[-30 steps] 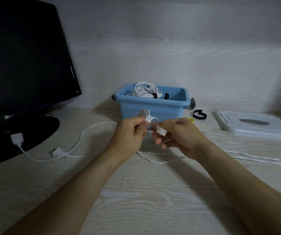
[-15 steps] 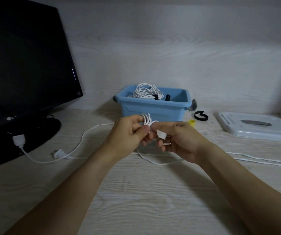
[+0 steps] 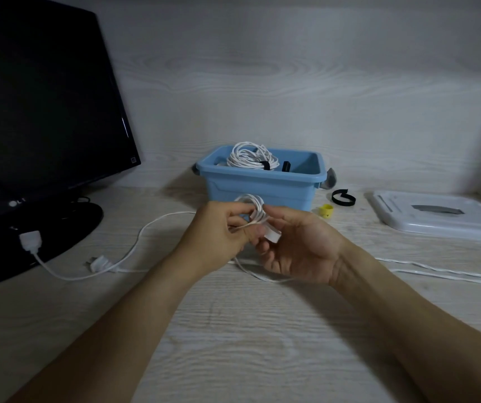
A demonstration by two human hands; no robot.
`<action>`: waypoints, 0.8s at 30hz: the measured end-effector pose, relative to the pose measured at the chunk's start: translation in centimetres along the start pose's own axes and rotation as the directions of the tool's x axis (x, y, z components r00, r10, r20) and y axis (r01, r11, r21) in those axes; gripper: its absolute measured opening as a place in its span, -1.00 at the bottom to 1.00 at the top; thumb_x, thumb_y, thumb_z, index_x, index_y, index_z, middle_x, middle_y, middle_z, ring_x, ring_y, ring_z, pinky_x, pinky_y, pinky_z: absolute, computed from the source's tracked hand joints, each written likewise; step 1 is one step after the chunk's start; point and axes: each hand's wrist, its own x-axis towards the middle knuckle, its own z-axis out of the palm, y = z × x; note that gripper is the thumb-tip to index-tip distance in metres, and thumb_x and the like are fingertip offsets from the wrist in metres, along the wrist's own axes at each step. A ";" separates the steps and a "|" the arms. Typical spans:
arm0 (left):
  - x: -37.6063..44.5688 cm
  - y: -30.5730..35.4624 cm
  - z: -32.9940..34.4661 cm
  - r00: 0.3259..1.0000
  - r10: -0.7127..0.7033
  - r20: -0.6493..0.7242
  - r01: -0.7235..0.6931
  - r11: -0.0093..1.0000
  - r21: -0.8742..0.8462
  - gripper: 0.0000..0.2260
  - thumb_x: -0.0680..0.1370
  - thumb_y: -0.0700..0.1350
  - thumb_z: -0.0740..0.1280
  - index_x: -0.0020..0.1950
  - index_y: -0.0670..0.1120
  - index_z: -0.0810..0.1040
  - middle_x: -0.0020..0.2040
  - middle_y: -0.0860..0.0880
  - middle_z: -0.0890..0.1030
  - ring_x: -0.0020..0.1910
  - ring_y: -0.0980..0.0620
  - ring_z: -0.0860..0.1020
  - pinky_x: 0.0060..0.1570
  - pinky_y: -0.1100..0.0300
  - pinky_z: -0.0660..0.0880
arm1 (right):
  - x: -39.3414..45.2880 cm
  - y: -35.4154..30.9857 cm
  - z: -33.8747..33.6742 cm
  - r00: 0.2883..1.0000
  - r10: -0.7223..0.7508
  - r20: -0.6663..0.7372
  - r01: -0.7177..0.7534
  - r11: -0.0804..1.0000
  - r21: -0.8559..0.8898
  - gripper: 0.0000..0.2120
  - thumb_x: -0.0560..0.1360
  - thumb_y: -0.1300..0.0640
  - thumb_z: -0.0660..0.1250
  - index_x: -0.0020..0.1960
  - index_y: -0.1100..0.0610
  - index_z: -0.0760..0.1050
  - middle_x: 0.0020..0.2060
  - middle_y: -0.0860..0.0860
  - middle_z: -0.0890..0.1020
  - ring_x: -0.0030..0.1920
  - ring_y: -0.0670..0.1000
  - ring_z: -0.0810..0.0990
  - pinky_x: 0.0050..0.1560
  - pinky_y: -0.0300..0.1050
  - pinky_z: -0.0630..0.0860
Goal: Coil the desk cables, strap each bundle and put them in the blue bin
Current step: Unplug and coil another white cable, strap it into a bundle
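Observation:
My left hand [image 3: 218, 239] pinches a small coil of white cable [image 3: 255, 209] in front of the blue bin [image 3: 259, 184]. My right hand [image 3: 297, 245] is turned palm up beside it, its fingers on the same cable near a white plug [image 3: 272, 235]. The loose rest of the cable [image 3: 262, 276] trails under my hands and off to the right across the desk. Inside the bin lies a strapped white cable bundle [image 3: 250, 157]. A black strap [image 3: 343, 197] and a yellow strap [image 3: 326, 211] lie right of the bin.
A black monitor [image 3: 38, 112] stands at the left on its round base. Another white cable [image 3: 134, 248] with a plug [image 3: 31, 241] runs from the base toward my hands. A white bin lid [image 3: 437, 213] lies at the right. The wall is close behind the bin.
My right hand has rolled palm up and wound more cable onto the coil in my left hand. The camera has tilted down slightly.

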 end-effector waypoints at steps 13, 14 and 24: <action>0.3 -1.2 0.8 0.959 0.281 0.029 -0.259 0.834 0.486 -0.77 0.55 -0.01 0.28 -0.22 -0.05 0.64 -0.38 0.14 0.43 -0.38 0.07 0.43 -0.23 0.16 0.28 | 0.6 0.5 0.4 0.954 -0.103 -0.282 0.085 0.993 -0.078 -0.83 0.45 0.04 0.48 -0.15 0.13 0.59 -0.37 0.02 0.56 -0.40 -0.10 0.48 -0.43 -0.29 0.45; 0.4 -1.2 0.8 0.956 0.290 0.033 -0.266 0.818 0.510 -0.77 0.55 0.00 0.28 -0.22 -0.04 0.64 -0.38 0.14 0.40 -0.37 0.07 0.41 -0.20 0.14 0.27 | 0.6 0.5 0.3 0.947 -0.129 -0.296 0.104 0.990 -0.098 -0.83 0.44 0.04 0.49 -0.13 0.13 0.60 -0.36 0.02 0.57 -0.39 -0.10 0.49 -0.43 -0.29 0.45; 0.2 -1.1 0.1 0.971 0.232 0.049 -0.233 0.897 0.375 -0.86 0.51 -0.07 0.46 0.05 0.04 0.72 -0.13 0.11 0.72 -0.16 0.25 0.62 -0.15 0.33 0.48 | 0.6 0.2 -0.4 0.934 -0.187 -0.305 0.110 0.961 -0.253 -0.84 0.42 0.20 0.46 -0.01 0.20 0.63 -0.28 0.11 0.64 -0.35 -0.04 0.57 -0.36 -0.21 0.48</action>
